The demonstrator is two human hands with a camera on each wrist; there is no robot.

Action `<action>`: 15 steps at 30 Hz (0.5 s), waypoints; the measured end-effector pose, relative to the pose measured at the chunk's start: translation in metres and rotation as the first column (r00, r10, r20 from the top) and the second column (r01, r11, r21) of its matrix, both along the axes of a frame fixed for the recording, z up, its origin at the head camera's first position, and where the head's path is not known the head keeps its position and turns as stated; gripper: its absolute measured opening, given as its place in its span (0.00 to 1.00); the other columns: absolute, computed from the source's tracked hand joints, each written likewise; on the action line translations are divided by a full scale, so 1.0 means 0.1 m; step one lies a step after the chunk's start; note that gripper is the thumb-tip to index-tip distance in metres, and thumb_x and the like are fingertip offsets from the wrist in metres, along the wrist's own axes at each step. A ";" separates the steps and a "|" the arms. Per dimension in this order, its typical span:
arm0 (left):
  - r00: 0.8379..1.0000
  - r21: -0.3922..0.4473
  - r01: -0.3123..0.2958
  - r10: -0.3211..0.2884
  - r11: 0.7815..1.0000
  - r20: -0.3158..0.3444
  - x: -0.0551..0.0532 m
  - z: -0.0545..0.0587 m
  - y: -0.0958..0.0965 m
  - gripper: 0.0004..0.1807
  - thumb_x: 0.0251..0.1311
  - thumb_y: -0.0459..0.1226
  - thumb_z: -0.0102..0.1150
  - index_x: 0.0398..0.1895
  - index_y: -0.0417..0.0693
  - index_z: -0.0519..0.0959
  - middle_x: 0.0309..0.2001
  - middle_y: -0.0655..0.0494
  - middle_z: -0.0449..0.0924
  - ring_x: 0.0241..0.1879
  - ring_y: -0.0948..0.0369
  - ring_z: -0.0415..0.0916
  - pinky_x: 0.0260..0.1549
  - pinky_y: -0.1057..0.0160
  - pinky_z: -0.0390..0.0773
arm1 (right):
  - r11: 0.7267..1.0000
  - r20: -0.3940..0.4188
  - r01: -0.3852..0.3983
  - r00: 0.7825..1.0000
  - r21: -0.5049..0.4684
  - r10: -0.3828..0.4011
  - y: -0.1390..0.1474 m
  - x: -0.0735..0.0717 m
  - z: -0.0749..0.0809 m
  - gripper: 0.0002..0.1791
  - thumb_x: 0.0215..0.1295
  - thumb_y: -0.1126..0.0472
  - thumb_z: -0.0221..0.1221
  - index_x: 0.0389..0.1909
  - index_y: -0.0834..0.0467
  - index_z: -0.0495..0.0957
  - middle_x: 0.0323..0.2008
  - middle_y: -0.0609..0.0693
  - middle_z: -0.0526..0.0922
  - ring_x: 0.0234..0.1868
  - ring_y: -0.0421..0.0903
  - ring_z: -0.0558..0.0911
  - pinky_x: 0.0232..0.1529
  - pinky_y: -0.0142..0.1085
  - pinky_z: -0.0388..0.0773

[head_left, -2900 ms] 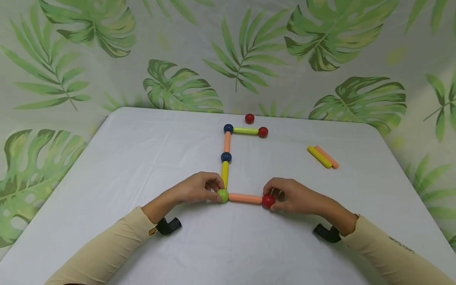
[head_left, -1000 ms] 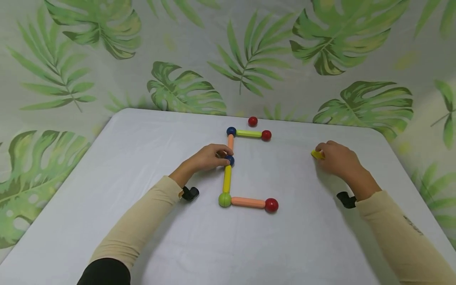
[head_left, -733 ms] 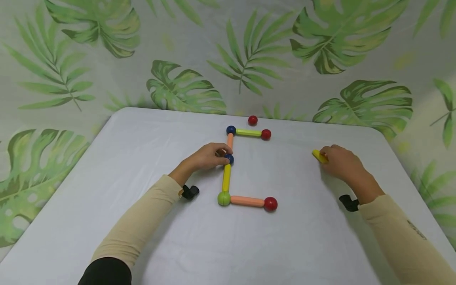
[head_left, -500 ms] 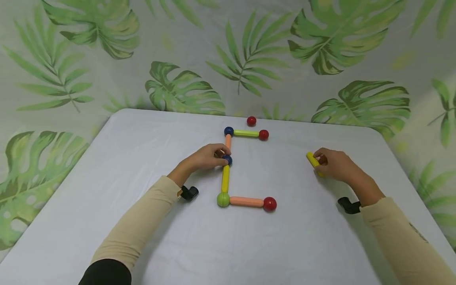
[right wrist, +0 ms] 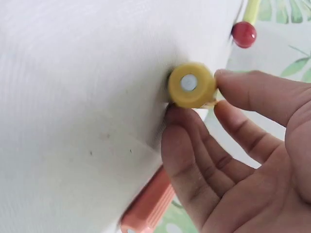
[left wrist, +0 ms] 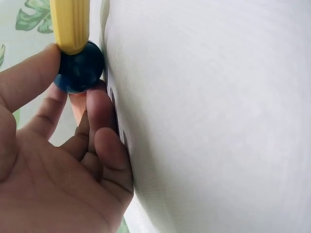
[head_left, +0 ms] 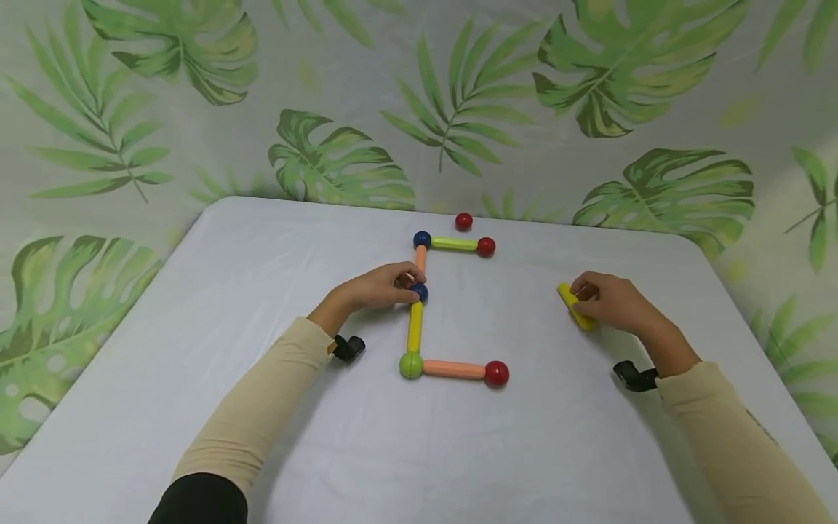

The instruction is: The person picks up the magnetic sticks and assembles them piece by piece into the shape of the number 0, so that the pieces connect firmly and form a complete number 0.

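My left hand (head_left: pixel 382 286) pinches the middle dark blue ball (head_left: pixel 420 292) between thumb and fingers. A yellow stick (head_left: pixel 415 327) and an orange stick (head_left: pixel 420 257) join that ball; in the left wrist view the yellow stick (left wrist: pixel 70 24) meets the ball (left wrist: pixel 80 70) beside my thumb. Over at the right, my right hand (head_left: pixel 612 300) holds a loose yellow magnetic stick (head_left: pixel 567 296) by thumb and fingers. Its round end (right wrist: pixel 193 85), with a silvery disc, faces the right wrist camera. Another orange stick (right wrist: pixel 148 204) lies beyond the fingers, hidden in the head view.
The joined figure continues with a green ball (head_left: pixel 411 365), orange stick (head_left: pixel 455 370) and red ball (head_left: pixel 497 374) nearer me. Farther off are a blue ball (head_left: pixel 422 239), lime stick (head_left: pixel 455 244) and red ball (head_left: pixel 486 247). A loose red ball (head_left: pixel 463 221) sits near the white table's (head_left: pixel 314 451) far edge.
My left hand has gone from the green ball up to the middle blue ball. Leaving the near red ball, my right hand took the yellow stick and has shifted it slightly left and nearer me.
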State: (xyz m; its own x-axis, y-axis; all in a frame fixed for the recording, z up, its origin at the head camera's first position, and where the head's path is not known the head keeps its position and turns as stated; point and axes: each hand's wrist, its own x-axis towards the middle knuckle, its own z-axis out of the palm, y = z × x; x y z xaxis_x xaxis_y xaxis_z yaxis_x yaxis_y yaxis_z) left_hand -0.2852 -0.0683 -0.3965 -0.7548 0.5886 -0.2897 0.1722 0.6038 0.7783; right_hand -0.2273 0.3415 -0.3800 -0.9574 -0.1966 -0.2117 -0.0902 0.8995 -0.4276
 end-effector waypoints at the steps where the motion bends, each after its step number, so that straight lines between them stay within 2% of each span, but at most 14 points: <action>1: 1.000 0.003 -0.002 0.002 1.000 0.003 -0.01 0.00 0.00 0.19 0.69 0.38 0.57 0.61 0.49 0.71 0.60 0.47 0.74 0.59 0.53 0.70 0.55 0.58 0.72 | 1.000 0.000 -0.005 1.000 -0.010 0.005 -0.01 0.00 0.00 0.17 0.66 0.60 0.60 0.52 0.65 0.74 0.49 0.67 0.80 0.49 0.61 0.80 0.39 0.43 0.80; 7: 0.999 0.015 -0.021 0.020 1.000 0.024 -0.02 -0.02 0.00 0.19 0.69 0.38 0.57 0.61 0.49 0.71 0.59 0.47 0.73 0.58 0.53 0.69 0.53 0.60 0.72 | 0.996 0.018 -0.045 0.999 -0.079 0.047 -0.09 0.01 -0.02 0.20 0.66 0.62 0.59 0.57 0.62 0.72 0.51 0.67 0.80 0.51 0.61 0.80 0.39 0.41 0.81; 11: 0.999 0.019 -0.024 0.023 1.000 0.022 -0.01 -0.04 0.00 0.19 0.69 0.38 0.58 0.61 0.50 0.71 0.58 0.47 0.73 0.58 0.53 0.69 0.53 0.60 0.72 | 0.996 0.018 -0.074 0.997 -0.050 0.075 -0.15 0.01 -0.02 0.25 0.65 0.64 0.57 0.64 0.58 0.71 0.50 0.66 0.81 0.48 0.57 0.81 0.38 0.39 0.79; 15: 1.000 0.021 -0.023 0.023 1.000 0.015 0.00 -0.04 0.01 0.19 0.69 0.38 0.57 0.61 0.50 0.71 0.58 0.47 0.73 0.57 0.53 0.69 0.52 0.60 0.72 | 0.994 0.024 -0.102 0.994 -0.030 0.103 -0.19 -0.01 -0.02 0.27 0.63 0.65 0.57 0.66 0.57 0.71 0.49 0.66 0.82 0.44 0.55 0.81 0.35 0.37 0.77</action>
State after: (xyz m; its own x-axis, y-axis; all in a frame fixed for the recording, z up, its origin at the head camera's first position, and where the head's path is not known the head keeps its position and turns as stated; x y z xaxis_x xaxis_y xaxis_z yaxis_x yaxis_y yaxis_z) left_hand -0.2857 -0.0677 -0.4009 -0.7638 0.5772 -0.2890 0.1465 0.5910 0.7933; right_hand -0.2281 0.3225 -0.3816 -0.9262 -0.3000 -0.2283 -0.1702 0.8731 -0.4568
